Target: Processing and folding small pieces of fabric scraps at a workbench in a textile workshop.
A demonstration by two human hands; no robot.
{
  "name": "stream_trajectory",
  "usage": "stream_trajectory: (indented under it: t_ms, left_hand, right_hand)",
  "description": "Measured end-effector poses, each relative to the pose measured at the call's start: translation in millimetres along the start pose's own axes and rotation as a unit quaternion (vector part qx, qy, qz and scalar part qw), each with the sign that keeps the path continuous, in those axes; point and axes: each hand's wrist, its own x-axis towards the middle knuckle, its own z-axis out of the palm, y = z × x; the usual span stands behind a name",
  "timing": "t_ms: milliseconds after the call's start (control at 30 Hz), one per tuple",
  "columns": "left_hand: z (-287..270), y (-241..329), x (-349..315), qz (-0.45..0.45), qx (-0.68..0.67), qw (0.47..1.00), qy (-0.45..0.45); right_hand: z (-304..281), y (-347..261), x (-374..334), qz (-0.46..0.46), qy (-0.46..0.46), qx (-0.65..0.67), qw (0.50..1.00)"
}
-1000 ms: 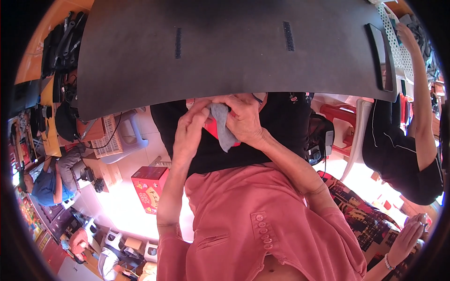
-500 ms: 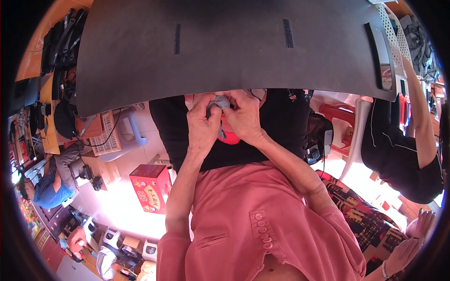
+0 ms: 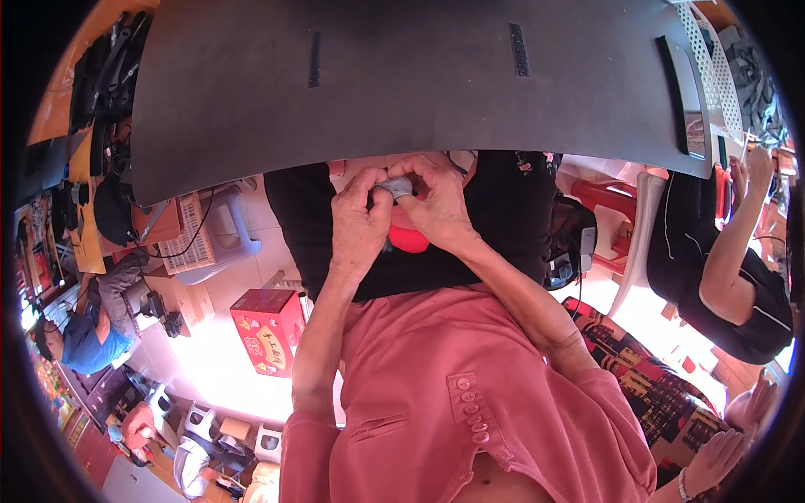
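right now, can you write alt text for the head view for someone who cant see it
A person's left hand and right hand pinch a crumpled grey cloth between them, by the near edge of a dark tabletop. The person's pink top fills the lower middle, with a red box to the left.

Has cloth [image 3: 395, 186] between left hand [image 3: 360, 225] and right hand [image 3: 440, 208], table [image 3: 415, 92] in front, box [image 3: 268, 329] to left, chair [image 3: 642, 230] to right.
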Motion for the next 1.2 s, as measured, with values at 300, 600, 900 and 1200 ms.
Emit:
stream_trajectory:
  t_ms: [300, 600, 900, 1200]
  left_hand:
    - [4.9, 8.7, -4.5, 0.002, 0.047, 0.999, -0.014]
    - [1.6, 2.6, -5.0, 0.09, 0.08, 0.993, -0.006]
    - [7.2, -4.0, -2.3, 0.062, 0.055, 0.996, -0.015]
    - [20.8, -12.5, -6.7, 0.092, 0.176, 0.98, 0.006]
  right_hand:
    - [4.1, -14.7, 3.1, -0.068, 0.109, -0.089, 0.988]
    - [-1.3, -12.9, -2.1, -0.106, 0.067, -0.044, 0.991]
    - [8.9, -6.0, -9.1, -0.049, 0.085, -0.01, 0.995]
    - [16.4, 3.8, -18.1, 0.045, 0.132, 0.252, 0.958]
